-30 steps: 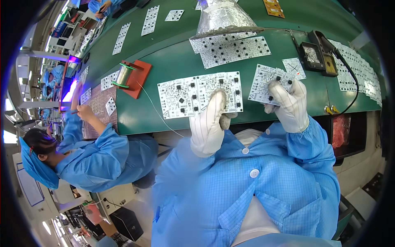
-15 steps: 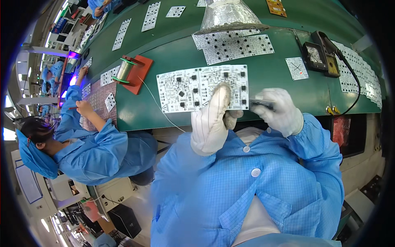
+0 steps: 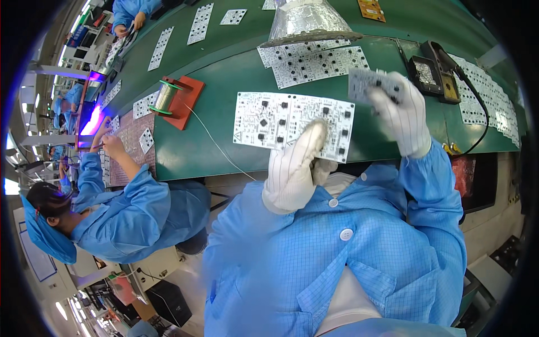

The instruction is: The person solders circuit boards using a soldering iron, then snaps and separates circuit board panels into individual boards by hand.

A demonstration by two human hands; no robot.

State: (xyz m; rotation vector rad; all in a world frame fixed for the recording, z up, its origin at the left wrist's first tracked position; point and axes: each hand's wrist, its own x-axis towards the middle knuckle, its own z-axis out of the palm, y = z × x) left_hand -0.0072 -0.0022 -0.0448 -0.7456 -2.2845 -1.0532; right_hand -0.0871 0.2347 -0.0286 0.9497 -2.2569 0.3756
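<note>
Both my hands wear white striped gloves. My left hand is closed on the lower edge of a white circuit board panel, thumb on its face. The panel has two joined sections with black square parts and is held up over the green table's near edge. My right hand, raised at the right of the panel, grips a smaller circuit board, which looks grey and blurred. The fingers and this board cover part of the table there. Beyond it lie several white circuit board panels, partly under a foil-covered cone.
A solder reel sits on a red stand at the left, its wire trailing to the near edge. A soldering iron stand with a black cable is at the right, beside rows of boards. A co-worker sits at the left.
My right hand has moved up and away from the panel's right edge with the smaller board, now tilted face toward view. The panel in my left hand has shifted right and tipped slightly.
</note>
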